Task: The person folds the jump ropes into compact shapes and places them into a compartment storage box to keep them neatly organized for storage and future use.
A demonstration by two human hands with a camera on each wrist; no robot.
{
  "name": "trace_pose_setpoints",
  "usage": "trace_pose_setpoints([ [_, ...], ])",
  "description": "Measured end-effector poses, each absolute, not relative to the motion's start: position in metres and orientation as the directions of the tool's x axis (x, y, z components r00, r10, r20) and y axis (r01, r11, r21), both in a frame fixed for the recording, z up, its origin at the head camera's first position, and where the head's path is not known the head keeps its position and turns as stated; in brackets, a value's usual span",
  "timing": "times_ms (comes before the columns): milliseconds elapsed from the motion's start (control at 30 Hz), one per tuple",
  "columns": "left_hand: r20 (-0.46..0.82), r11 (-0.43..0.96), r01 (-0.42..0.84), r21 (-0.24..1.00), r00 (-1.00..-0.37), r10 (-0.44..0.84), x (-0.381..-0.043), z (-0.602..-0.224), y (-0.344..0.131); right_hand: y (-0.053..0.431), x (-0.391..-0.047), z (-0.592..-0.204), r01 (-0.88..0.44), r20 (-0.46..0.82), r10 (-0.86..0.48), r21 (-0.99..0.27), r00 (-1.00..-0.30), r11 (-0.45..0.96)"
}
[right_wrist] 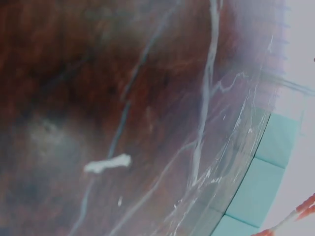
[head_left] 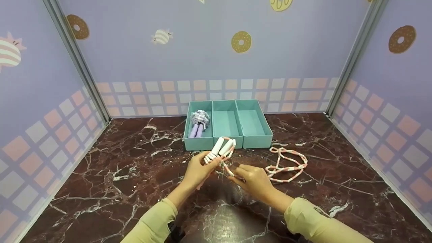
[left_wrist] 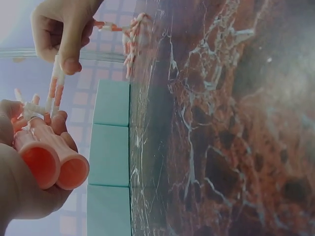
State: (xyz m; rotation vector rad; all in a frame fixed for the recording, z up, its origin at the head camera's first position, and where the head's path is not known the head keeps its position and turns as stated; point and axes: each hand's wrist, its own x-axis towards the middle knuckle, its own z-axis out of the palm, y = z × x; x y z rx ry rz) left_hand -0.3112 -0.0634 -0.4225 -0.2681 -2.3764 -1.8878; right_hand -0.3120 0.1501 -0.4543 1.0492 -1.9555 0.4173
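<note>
A pink-and-white beaded jump rope [head_left: 284, 169] trails in loose loops on the tabletop at the right. My left hand [head_left: 197, 171] grips its two handles [head_left: 217, 146] side by side, above the table in front of the box. Their flared, hollow pink ends [left_wrist: 74, 172] stick out of the palm in the left wrist view. Some beaded strands lie across the handles. My right hand [head_left: 253, 179] pinches the beaded cord just to the right, pulled out from the handles. In the right wrist view only a bit of the cord [right_wrist: 305, 209] shows, without the hand.
A teal box [head_left: 199, 144] with three compartments stands at the back centre. A bundled jump rope with purple handles [head_left: 200, 118] lies in its left compartment. Patterned walls [head_left: 202, 60] enclose the dark marbled tabletop [head_left: 141, 175] at the back and both sides.
</note>
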Motion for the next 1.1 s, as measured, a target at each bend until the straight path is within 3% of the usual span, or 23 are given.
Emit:
trace_pose_setpoints([
  [333,0.286,0.457,0.28,0.845,-0.957,0.058,-0.319,-0.424,-0.072,0.157,-0.308,-0.442,-0.854,0.706,-0.678,0.208,-0.207,0.477],
  [767,0.348,0.638,0.45,0.624,-0.892,0.289,-0.315,-0.429,-0.071,0.165,-0.308,-0.42,-0.922,0.676,-0.732,0.224,-0.085,0.315],
  [1100,0.273,0.657,0.532,0.534,-0.844,0.462,-0.312,-0.43,-0.073,0.168,-0.312,-0.408,-0.943,0.662,-0.732,0.12,-0.158,0.312],
])
